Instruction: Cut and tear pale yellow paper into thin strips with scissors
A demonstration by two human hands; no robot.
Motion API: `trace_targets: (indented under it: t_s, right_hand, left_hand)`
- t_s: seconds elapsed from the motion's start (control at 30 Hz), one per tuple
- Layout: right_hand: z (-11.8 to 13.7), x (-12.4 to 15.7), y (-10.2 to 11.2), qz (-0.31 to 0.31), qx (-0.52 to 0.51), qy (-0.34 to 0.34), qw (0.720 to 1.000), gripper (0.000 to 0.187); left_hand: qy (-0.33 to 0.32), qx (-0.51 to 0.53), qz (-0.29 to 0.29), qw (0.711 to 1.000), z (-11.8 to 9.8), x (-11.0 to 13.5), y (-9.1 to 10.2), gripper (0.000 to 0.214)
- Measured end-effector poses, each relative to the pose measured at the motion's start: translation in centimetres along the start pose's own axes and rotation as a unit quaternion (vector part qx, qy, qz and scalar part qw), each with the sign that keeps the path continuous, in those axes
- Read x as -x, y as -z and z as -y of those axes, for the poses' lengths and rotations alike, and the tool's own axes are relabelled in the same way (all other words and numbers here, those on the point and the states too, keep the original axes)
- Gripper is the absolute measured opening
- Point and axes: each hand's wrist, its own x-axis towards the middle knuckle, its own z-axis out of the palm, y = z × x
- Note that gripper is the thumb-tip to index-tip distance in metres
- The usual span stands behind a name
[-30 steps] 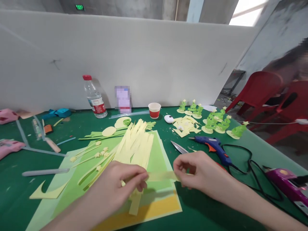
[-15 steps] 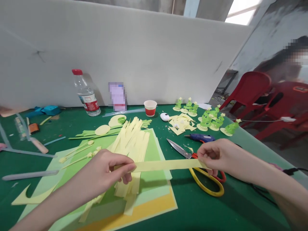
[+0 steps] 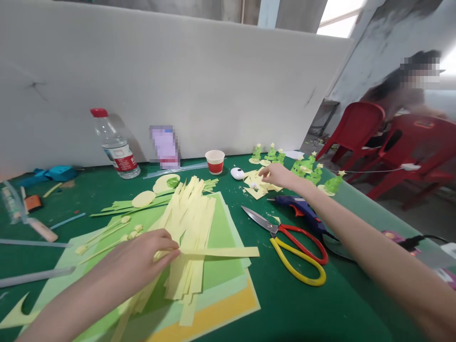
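My left hand (image 3: 137, 259) pinches one end of a long pale yellow paper strip (image 3: 221, 251), which lies flat across the pile of yellow strips (image 3: 190, 223) on stacked green and yellow sheets (image 3: 228, 289). My right hand (image 3: 276, 175) is stretched far forward over the heap of yellow paper scraps (image 3: 258, 187). Its fingers point down onto the scraps, and I cannot see whether they hold anything. Red and yellow scissors (image 3: 292, 244) lie open between my arms. A blue glue gun (image 3: 302, 209) lies under my right forearm.
Small green paper trees (image 3: 308, 168) stand at the back right. A red paper cup (image 3: 215, 161), a white round object (image 3: 238, 173) and a water bottle (image 3: 114, 145) stand near the white wall board. Tools lie at the left edge. A person sits by red chairs (image 3: 359, 128) at right.
My right hand let go of the strip and reached forward to the scrap heap. The strip's free end dropped onto the sheets. The view shifted right.
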Motion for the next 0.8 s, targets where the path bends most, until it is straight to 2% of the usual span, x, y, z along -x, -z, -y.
trace_targets:
  t_s: [0.1,0.23,0.3,0.4,0.53,0.63,0.8]
  right_hand:
    - [-0.3,-1.7,-1.2,0.025,0.002,0.003,1.000,0.024]
    - [-0.3,-2.3,-1.6,0.056,-0.004,0.008,0.998,0.025]
    - [-0.1,-2.4,-1.6,0.066,-0.009,0.007,0.998,0.024]
    - [0.0,-2.7,-1.8,0.068,-0.021,0.000,0.997,0.024]
    - [-0.1,-3.0,-2.3,0.050,-0.052,-0.011,0.997,0.026]
    - [-0.3,-3.2,-2.4,0.026,-0.091,-0.020,0.995,0.026]
    - [-1.1,-2.3,-1.7,-0.024,-0.196,-0.037,0.980,0.019]
  left_hand:
    - [-0.013,-0.091,-0.003,0.996,-0.9,-0.7,0.9,0.033]
    - [-0.017,-0.067,-0.004,0.998,-3.5,-4.3,0.8,0.047]
    - [-0.051,-0.051,0.007,0.997,-5.0,-7.3,-0.2,0.031]
    - [-0.114,-0.056,-0.004,0.992,-6.9,-12.8,-2.4,0.032]
    - [-0.147,-0.101,-0.037,0.983,-8.3,-19.1,-5.4,0.026]
    - [-0.145,-0.127,-0.053,0.980,-8.8,-21.6,-7.3,0.028]
    - [-0.133,-0.135,-0.055,0.980,-8.9,-23.0,-9.3,0.028]
